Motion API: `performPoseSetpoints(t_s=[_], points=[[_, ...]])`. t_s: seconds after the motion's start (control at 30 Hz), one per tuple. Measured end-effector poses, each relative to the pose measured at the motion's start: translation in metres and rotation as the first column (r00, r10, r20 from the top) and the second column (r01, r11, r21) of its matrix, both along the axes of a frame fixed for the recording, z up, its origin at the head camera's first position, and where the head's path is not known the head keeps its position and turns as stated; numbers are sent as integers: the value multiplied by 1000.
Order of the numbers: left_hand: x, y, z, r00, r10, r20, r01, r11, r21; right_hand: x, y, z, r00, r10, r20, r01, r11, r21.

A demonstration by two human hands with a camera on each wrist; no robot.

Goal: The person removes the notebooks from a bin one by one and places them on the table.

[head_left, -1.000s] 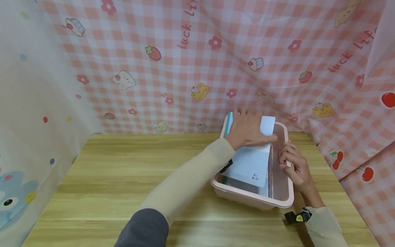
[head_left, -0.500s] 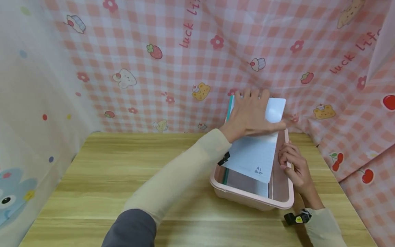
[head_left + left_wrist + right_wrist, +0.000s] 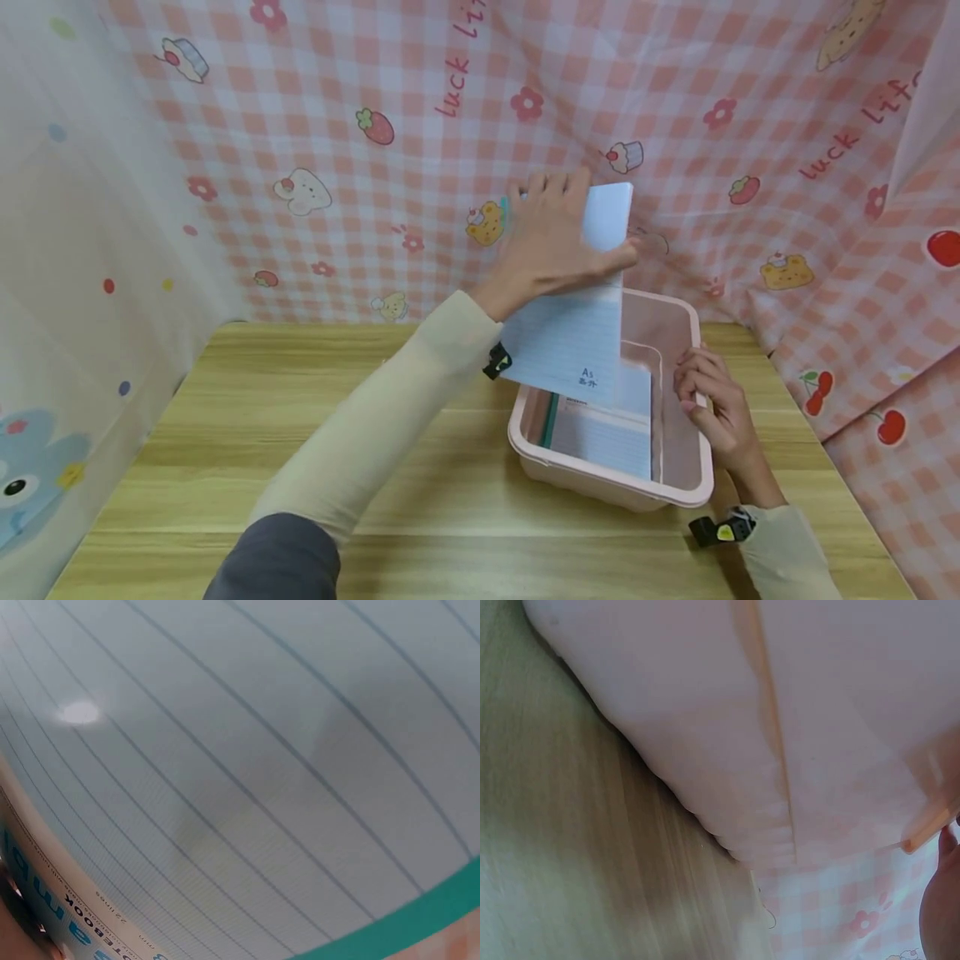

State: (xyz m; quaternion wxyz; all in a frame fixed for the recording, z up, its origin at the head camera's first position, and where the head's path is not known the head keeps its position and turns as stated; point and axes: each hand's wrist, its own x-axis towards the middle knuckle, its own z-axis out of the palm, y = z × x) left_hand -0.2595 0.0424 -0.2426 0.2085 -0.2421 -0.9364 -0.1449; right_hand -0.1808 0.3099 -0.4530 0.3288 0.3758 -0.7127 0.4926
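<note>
My left hand (image 3: 551, 242) grips a pale blue lined notebook (image 3: 570, 333) across its width, thumb at the right edge and fingers over the far end. The notebook hangs tilted above the far left part of a pink plastic bin (image 3: 615, 479); "A5" is handwritten near its lower corner. Its ruled cover (image 3: 225, 780) and teal spine strip (image 3: 405, 922) fill the left wrist view. Another notebook (image 3: 607, 442) with a teal spine lies inside the bin. My right hand (image 3: 716, 400) holds the bin's right rim; the bin's outer wall (image 3: 682, 712) fills much of the right wrist view.
The bin stands on a wood-grain table (image 3: 315, 433), right of its middle. Behind it hangs a pink checked cloth (image 3: 420, 183), close to the table's back edge. A pale cloth (image 3: 105, 208) hangs on the left side.
My left hand has lifted the notebook up out of the bin and moved it left, uncovering more of the notebook below. The right hand and bin have stayed nearly still.
</note>
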Motion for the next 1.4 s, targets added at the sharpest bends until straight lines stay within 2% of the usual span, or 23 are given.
performPoseSetpoints(t_s=[0.13,0.3,0.37,0.5,0.73,1.0,1.2,1.4], points=[[-8,-23,-7,999,33,37,-35,999,42,-2,1,0,1000,2,6,-2,1000,0],[-16,-49,-24,993,78,93,-86,993,81,-4,2,0,1000,10,2,-10,1000,2],[-18,-58,-31,991,92,96,-101,991,91,-4,2,0,1000,13,3,-13,1000,2],[-22,-75,-43,988,121,95,-130,986,101,-4,2,-1,1000,10,10,-10,1000,1],[-25,-100,-66,978,158,137,-171,981,88,-2,2,-2,1000,3,12,-3,1000,2],[-31,-117,-99,967,175,187,-192,979,72,-1,2,-2,999,-3,32,3,1000,-2],[-36,-121,-128,957,210,200,-214,977,-4,-1,3,-2,1000,-6,28,6,1000,2],[-40,-121,-159,947,217,236,-208,976,-61,-1,2,-3,1000,21,6,-21,1000,-3]])
